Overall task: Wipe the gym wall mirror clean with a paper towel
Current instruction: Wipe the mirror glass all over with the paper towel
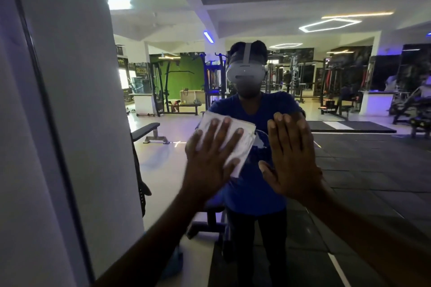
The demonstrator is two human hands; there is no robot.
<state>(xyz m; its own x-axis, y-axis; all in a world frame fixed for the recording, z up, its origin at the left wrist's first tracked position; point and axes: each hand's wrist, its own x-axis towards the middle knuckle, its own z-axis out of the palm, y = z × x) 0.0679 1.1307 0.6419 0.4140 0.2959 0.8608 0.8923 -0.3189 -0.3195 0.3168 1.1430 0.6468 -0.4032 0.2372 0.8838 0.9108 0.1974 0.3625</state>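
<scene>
The wall mirror (349,170) fills most of the view and reflects the gym and a person in a blue shirt. My left hand (210,158) lies flat against the glass with fingers spread, pressing a folded white paper towel (242,147) onto it. The towel sticks out above and to the right of the fingers. My right hand (291,158) rests flat on the mirror just right of the towel, fingers together and pointing up, holding nothing.
The mirror's dark left edge (46,100) runs beside a white wall (14,170) at the left. Reflected in the glass are a flat bench (149,131), weight machines (214,81) and black floor mats.
</scene>
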